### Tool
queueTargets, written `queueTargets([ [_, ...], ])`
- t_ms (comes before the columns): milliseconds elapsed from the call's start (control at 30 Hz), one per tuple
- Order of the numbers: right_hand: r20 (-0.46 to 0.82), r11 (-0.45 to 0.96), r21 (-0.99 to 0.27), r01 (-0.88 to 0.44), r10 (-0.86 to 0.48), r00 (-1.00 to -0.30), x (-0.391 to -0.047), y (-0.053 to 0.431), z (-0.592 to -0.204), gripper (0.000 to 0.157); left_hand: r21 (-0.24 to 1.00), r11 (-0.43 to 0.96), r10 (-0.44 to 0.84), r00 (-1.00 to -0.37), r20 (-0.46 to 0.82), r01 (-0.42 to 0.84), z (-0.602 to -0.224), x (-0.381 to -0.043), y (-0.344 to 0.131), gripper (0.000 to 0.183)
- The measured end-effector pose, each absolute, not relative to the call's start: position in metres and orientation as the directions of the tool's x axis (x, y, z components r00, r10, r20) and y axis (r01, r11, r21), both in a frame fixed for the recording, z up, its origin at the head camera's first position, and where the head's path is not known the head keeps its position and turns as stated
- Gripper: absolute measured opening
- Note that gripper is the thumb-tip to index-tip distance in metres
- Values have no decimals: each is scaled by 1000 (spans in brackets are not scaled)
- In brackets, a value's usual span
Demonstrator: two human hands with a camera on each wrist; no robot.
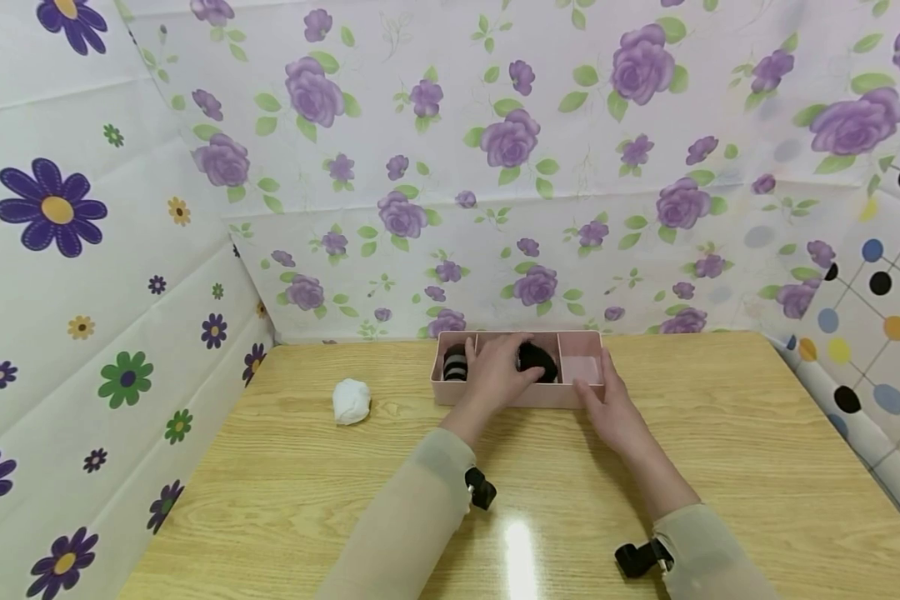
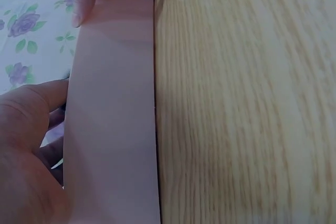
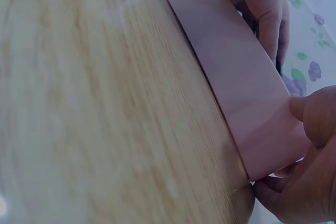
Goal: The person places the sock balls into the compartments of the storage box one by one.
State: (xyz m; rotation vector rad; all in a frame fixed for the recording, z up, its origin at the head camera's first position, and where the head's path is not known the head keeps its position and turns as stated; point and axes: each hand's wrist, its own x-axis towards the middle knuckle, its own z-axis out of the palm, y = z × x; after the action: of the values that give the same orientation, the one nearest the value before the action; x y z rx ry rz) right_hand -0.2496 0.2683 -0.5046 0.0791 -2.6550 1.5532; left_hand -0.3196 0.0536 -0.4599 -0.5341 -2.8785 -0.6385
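A pink divided box (image 1: 525, 396) stands near the far edge of the table. My left hand (image 1: 495, 371) reaches over its front rim into the middle compartment, thumb and fingers around a black rolled sock (image 1: 537, 362). The hand hides part of that sock. In the left compartment sits a striped black and grey rolled sock (image 1: 455, 363). My right hand (image 1: 613, 410) grips the box's right end, its thumb on the front wall and its fingers round the side, as the right wrist view shows.
A white balled-up sock (image 1: 351, 401) lies on the wooden table (image 1: 292, 500), left of the box. Behind the box rises a flowered cloth (image 1: 435, 192). More patterned cloth hangs at both sides.
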Motion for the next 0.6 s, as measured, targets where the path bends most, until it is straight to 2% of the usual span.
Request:
queueTargets([
  [233, 52, 498, -866, -54, -19, -998, -249, 267, -502, 90, 445, 794, 347, -910, 228, 414, -459, -318, 48, 55],
  [600, 33, 496, -868, -38, -18, -999, -251, 268, -503, 89, 472, 759, 342, -892, 297, 448, -455, -312, 39, 52],
])
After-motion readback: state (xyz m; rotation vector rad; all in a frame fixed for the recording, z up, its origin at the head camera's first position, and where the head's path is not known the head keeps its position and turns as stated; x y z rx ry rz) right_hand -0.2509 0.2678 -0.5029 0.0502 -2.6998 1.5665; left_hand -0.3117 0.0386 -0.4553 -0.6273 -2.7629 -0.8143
